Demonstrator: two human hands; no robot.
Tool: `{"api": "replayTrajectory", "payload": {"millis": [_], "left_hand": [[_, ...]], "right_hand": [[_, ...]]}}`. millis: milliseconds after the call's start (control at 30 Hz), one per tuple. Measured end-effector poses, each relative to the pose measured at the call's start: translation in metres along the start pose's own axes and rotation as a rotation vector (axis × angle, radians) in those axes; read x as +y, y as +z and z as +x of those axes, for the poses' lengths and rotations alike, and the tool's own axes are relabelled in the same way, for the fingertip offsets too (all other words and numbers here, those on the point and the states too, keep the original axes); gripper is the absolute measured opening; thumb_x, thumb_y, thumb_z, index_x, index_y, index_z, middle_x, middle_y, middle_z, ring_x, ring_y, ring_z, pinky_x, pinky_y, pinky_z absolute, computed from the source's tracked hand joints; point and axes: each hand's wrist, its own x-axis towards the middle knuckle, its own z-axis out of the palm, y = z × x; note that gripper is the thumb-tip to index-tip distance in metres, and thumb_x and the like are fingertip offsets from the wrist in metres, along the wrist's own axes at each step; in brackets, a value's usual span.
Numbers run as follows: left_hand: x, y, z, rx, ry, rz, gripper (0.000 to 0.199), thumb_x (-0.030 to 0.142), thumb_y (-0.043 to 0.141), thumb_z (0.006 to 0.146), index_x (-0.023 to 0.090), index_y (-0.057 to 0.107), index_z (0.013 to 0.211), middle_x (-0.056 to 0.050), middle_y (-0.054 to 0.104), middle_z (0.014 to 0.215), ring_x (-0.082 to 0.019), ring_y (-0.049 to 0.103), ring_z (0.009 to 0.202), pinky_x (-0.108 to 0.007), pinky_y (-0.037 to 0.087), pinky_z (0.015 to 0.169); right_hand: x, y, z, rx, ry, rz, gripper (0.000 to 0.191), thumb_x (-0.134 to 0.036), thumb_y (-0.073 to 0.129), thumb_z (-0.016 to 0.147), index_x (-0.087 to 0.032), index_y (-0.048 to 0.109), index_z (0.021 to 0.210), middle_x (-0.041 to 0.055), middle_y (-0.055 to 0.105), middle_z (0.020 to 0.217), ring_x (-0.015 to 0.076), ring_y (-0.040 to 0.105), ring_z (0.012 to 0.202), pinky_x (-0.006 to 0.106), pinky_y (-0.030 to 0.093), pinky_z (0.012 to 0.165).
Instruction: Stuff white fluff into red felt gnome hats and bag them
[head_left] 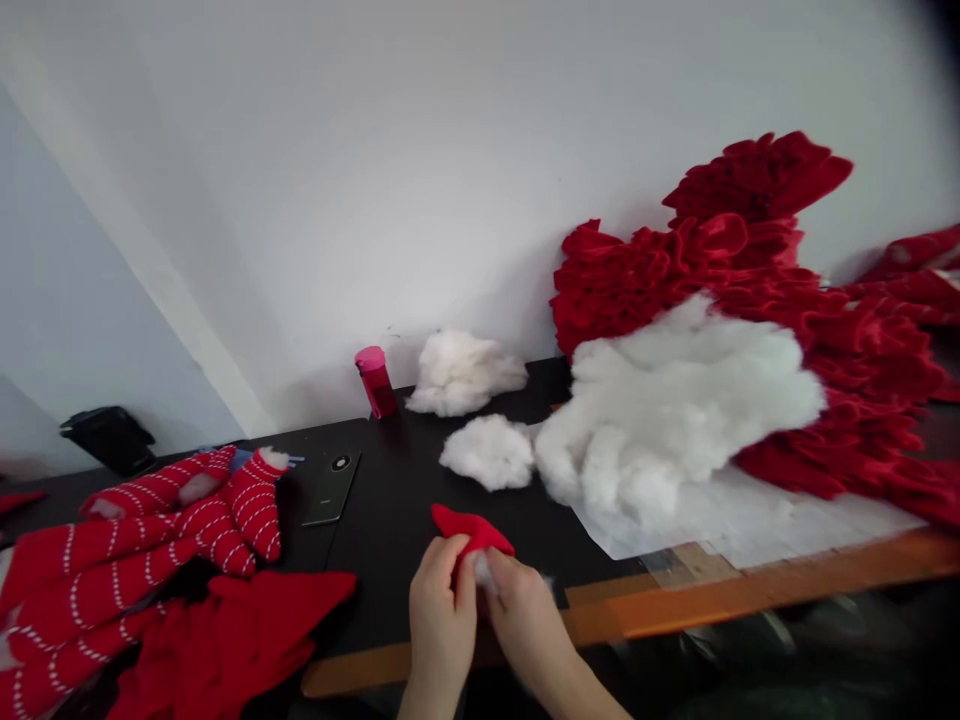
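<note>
Low at centre of the frame, above the black counter point(390, 530), the left hand point(442, 625) and right hand point(525, 620) close their grip on a small red fabric piece point(469, 528), lifting it clear so its white filling point(481, 572) shows, a large heap of white stuffing point(667, 410) lying within reach.

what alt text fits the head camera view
Left hand and right hand pinch a small red fabric piece with white stuffing over a black table; a white stuffing pile and heaped red fabric lie right, red-and-white striped knitted pieces left.
</note>
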Motion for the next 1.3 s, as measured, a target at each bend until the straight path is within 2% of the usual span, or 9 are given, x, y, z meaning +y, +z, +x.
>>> {"api": "replayTrajectory", "payload": {"millis": [100,267,400,567,733,867,967,1133,1300], "left_hand": [[0.006,0.001,-0.004,-0.011,0.02,-0.07,0.024,0.02,0.044,0.089,0.019,0.066,0.095,-0.005,0.065,0.081,-0.016,0.064,0.074,-0.025,0.051,0.067],[-0.007,-0.003,0.005,0.065,-0.163,-0.133,0.023,0.029,0.047,0.085,0.018,0.067,0.09,-0.009,0.068,0.083,-0.022,0.064,0.079,-0.034,0.051,0.074],[-0.009,0.005,0.007,0.059,-0.256,-0.177,0.024,0.033,0.048,0.084,0.018,0.066,0.087,-0.01,0.071,0.086,-0.024,0.066,0.08,-0.037,0.051,0.075],[0.0,0.021,0.01,0.039,-0.358,-0.217,0.022,0.03,0.049,0.082,0.018,0.067,0.085,-0.009,0.073,0.084,-0.025,0.067,0.079,-0.038,0.052,0.074],[0.002,0.026,0.018,0.034,-0.408,-0.206,0.021,0.028,0.048,0.081,0.019,0.066,0.083,-0.009,0.073,0.085,-0.026,0.066,0.081,-0.039,0.05,0.076],[0.004,0.028,0.019,0.022,-0.399,-0.206,0.021,0.029,0.048,0.08,0.019,0.066,0.083,-0.01,0.073,0.086,-0.026,0.066,0.083,-0.041,0.049,0.078],[0.004,0.028,0.018,0.026,-0.393,-0.209,0.02,0.029,0.049,0.079,0.019,0.066,0.082,-0.01,0.073,0.085,-0.026,0.066,0.081,-0.04,0.05,0.077],[-0.001,0.024,0.016,0.05,-0.391,-0.203,0.02,0.03,0.05,0.079,0.019,0.066,0.082,-0.009,0.073,0.085,-0.026,0.066,0.081,-0.04,0.051,0.077],[-0.002,0.026,0.016,0.071,-0.378,-0.217,0.021,0.034,0.048,0.084,0.018,0.063,0.088,-0.008,0.071,0.083,-0.024,0.067,0.078,-0.036,0.052,0.072]], "right_hand": [[0.005,0.002,0.006,-0.004,0.054,0.084,0.018,-0.021,0.052,0.071,-0.018,0.048,0.054,0.0004,0.048,0.054,0.0133,0.042,0.053,0.026,0.032,0.051],[-0.006,-0.028,0.006,-0.143,0.142,0.423,0.029,-0.047,0.055,0.076,-0.019,0.052,0.074,-0.0073,0.04,0.048,0.0074,0.029,0.038,0.02,0.027,0.037],[-0.025,-0.051,0.02,0.092,0.127,0.83,0.047,-0.069,0.05,0.073,-0.022,0.043,0.068,-0.0106,0.028,0.047,0.006,0.02,0.036,0.018,0.025,0.033],[-0.004,-0.031,0.034,0.369,0.07,0.769,0.038,-0.058,0.044,0.081,-0.025,0.048,0.1,0.005,0.059,0.091,0.022,0.061,0.087,0.037,0.054,0.077],[0.033,-0.037,0.021,0.578,-0.076,0.343,0.061,-0.026,0.06,0.072,-0.018,0.04,0.129,0.013,0.033,0.138,0.0316,0.026,0.133,0.053,0.017,0.112],[0.032,-0.063,0.007,0.09,-0.498,-0.398,0.055,-0.011,0.043,0.081,-0.023,0.043,0.134,0.0099,0.042,0.14,0.0293,0.027,0.136,0.057,0.018,0.112],[0.026,-0.069,0.008,-0.216,-0.566,-0.654,0.056,-0.013,0.051,0.08,-0.021,0.045,0.134,0.01,0.052,0.134,0.0329,0.027,0.136,0.062,0.018,0.11],[0.016,-0.073,0.022,-0.161,-0.672,-0.675,0.043,-0.001,0.036,0.079,-0.017,0.063,0.108,0.0092,0.068,0.094,0.0246,0.059,0.105,0.056,0.028,0.108],[-0.008,-0.079,0.004,-0.182,-0.416,-0.349,0.024,-0.016,0.047,0.086,-0.023,0.064,0.101,0.0043,0.067,0.089,0.0207,0.062,0.081,0.031,0.049,0.075]]}}
